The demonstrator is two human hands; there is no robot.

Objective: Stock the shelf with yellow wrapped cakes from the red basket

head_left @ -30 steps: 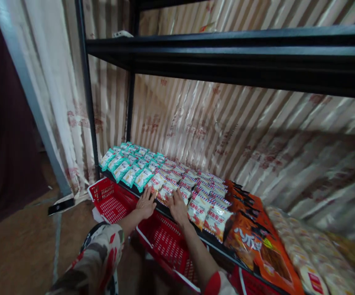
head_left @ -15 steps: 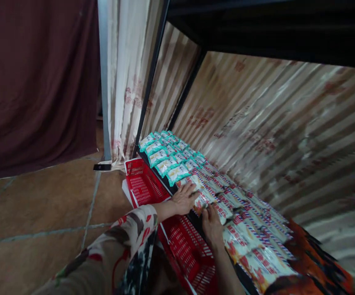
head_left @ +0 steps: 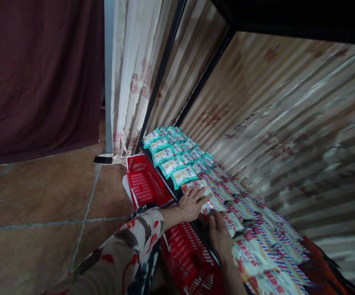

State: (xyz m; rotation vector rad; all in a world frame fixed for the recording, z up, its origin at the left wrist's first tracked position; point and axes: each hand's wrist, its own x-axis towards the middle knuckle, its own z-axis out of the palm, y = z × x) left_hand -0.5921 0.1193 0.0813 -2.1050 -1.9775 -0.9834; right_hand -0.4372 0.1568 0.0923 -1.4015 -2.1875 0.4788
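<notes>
My left hand (head_left: 192, 203) lies with its fingers spread on a white-and-red snack packet (head_left: 202, 185) at the front of the shelf. Close beside it, my right hand (head_left: 219, 232) has its fingers curled at the near edge of another white-and-red snack packet (head_left: 232, 221) and seems to pinch it; the fingertips are partly hidden. More packets of this kind, with red-and-blue striped edges, overlap in rows to the right. Past my left hand, teal snack packets (head_left: 184, 176) lie in neat rows.
Two red plastic baskets, a far one (head_left: 145, 184) and a near one (head_left: 190, 256), stand below the shelf's front edge. Orange packaging (head_left: 325, 262) lies at the right end. Striped cloth (head_left: 276, 123) backs the shelf. A dark flat phone-like object (head_left: 103, 159) rests on the tiled floor.
The view has shifted, so the shelf appears slightly lower right. Both hands remain at the same front packets, with little visible movement over them.
</notes>
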